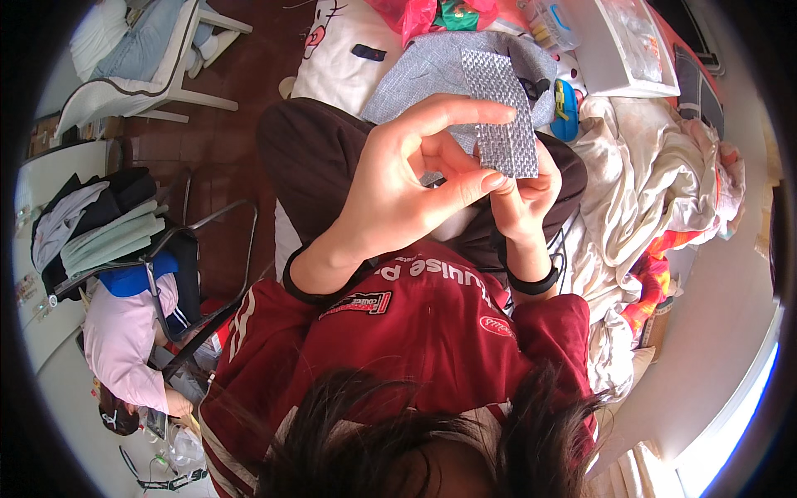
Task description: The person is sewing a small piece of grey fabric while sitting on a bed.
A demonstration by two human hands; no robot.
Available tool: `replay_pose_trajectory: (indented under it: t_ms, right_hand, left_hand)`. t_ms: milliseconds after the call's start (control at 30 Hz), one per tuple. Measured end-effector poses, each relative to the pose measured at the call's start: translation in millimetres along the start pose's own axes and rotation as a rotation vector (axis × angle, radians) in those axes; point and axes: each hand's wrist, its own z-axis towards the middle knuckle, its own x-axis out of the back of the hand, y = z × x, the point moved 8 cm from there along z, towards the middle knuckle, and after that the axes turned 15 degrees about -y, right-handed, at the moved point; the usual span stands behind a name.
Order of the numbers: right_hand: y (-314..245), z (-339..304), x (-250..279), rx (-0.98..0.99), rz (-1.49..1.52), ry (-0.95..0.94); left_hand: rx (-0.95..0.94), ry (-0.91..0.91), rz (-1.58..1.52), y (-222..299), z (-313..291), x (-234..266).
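Note:
A small rectangular strip of grey woven fabric point(508, 137) is held up over my lap between both hands. My left hand point(403, 178) lies along its left side, the index finger across the strip's face and the thumb at the lower corner. My right hand point(527, 195) grips the lower right edge, with the thumb low and the other fingers partly hidden behind. Past the strip, a larger piece of grey-blue cloth point(419, 73) spreads out in front of my crossed legs. A blue oval object with a yellow part point(566, 112) sits at that cloth's right edge.
Ahead are a white cartoon cushion point(332, 83), a small black rectangle point(368, 52) and a pink plastic bag point(403, 15). A white box point(618, 50) and crumpled bedding point(639, 166) are at right. Leftward, a chair point(203, 224) holds folded clothes; a person in pink point(129, 332) is nearby.

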Motion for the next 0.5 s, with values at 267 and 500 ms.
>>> replay_pose_trajectory:
  t_ms: [267, 500]
  right_hand:
    - [2.8, -4.2, 6.8, -0.072, -0.102, 0.103]
    - [2.1, -2.2, 5.1, -0.092, -0.075, 0.112]
  left_hand:
    - [-0.002, -0.028, -0.024, -1.8, 2.0, -2.4]
    - [-0.008, 0.004, 0.006, 0.1, -0.5, -0.6]
